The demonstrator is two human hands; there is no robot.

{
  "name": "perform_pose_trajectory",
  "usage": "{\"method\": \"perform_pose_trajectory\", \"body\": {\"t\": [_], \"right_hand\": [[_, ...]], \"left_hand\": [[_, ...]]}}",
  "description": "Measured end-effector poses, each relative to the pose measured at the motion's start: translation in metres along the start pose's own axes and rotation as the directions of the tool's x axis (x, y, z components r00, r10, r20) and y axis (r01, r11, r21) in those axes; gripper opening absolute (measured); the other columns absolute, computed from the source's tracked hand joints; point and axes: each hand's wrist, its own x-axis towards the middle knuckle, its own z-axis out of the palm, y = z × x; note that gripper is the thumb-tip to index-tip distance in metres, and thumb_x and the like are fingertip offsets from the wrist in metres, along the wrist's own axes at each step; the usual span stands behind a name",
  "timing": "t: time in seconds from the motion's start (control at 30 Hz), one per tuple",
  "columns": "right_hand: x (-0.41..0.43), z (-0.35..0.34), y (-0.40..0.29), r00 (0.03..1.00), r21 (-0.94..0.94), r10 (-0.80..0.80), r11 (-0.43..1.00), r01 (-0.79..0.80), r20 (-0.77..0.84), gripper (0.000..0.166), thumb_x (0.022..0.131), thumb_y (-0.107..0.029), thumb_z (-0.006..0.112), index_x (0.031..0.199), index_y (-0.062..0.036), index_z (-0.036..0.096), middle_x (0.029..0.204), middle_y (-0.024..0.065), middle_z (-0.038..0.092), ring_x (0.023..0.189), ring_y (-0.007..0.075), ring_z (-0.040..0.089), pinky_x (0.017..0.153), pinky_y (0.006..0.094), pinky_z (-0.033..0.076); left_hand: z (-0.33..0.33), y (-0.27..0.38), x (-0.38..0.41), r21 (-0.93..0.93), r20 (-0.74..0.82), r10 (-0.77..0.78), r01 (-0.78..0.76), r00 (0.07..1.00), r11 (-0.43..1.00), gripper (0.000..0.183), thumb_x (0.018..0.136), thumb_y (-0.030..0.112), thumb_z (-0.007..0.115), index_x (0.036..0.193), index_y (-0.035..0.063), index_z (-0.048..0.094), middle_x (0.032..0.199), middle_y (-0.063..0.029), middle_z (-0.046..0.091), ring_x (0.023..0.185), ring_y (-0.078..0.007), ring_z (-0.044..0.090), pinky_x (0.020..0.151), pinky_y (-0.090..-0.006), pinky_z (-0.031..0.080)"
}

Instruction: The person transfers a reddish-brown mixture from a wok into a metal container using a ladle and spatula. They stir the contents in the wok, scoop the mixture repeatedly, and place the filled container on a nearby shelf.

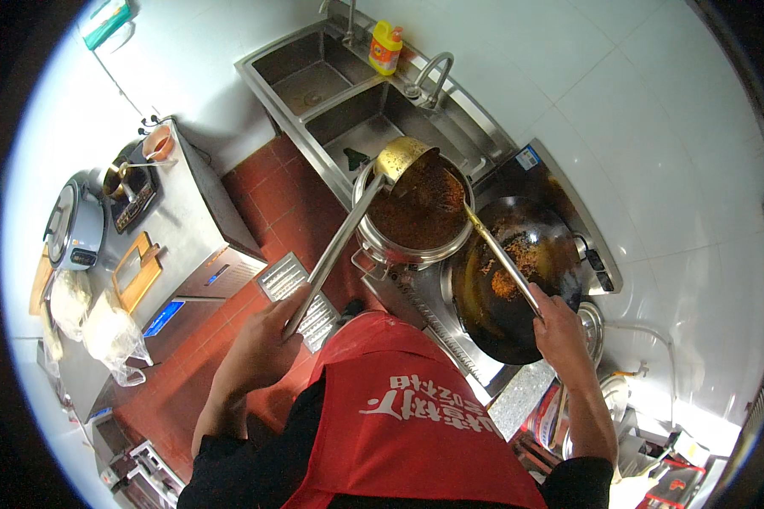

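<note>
My left hand [270, 340] grips the long handle of a deep metal ladle [404, 159], tilted over the rim of a steel stockpot [420, 251]. Inside the pot is a dark reddish-brown mass [407, 219]. My right hand [557, 327] is closed on a second long-handled metal utensil [500, 251]; its working end is at the pot's right side, partly hidden in the dark contents. Below that handle, to the right of the pot, a black wok [484, 318] on the stove holds brown crumbly bits [506, 283] and some oily liquid.
A double steel sink [350, 102] with a faucet [442, 76] and a yellow pump bottle [385, 48] lies beyond the pot. At left, a steel counter [184, 216] bears a rice cooker [76, 223], an induction cooker [137, 203], and plastic bags [111, 327]. A floor drain grate [315, 318] is below.
</note>
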Motion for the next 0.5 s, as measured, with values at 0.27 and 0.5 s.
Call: {"method": "perform_pose_trajectory", "body": {"t": [0.27,0.5], "right_hand": [[-0.013,0.005,0.018,0.998,-0.178,-0.024,0.984,0.014,-0.055,0.057,0.094,0.001,0.059,0.146,-0.0211,0.052,0.101,0.0132,0.057,0.089,0.0285,0.064,0.078,0.0443,0.055],[-0.022,0.014,0.036,0.993,-0.196,-0.043,0.98,0.021,-0.11,0.061,0.091,0.002,0.062,0.145,-0.0232,0.053,0.101,0.0123,0.057,0.091,0.0291,0.064,0.077,0.044,0.055]], "left_hand": [[0.002,0.006,-0.009,0.045,-0.052,0.015,-0.013,0.999,0.999,0.066,0.078,-0.003,0.058,0.143,0.003,0.051,0.122,-0.0279,0.065,0.111,-0.0396,0.066,0.093,-0.04,0.052],[-0.002,0.024,-0.015,0.071,-0.033,-0.042,0.044,0.999,0.997,0.066,0.078,-0.003,0.059,0.143,0.0043,0.053,0.117,-0.0276,0.066,0.103,-0.0384,0.069,0.088,-0.0405,0.053]]}}
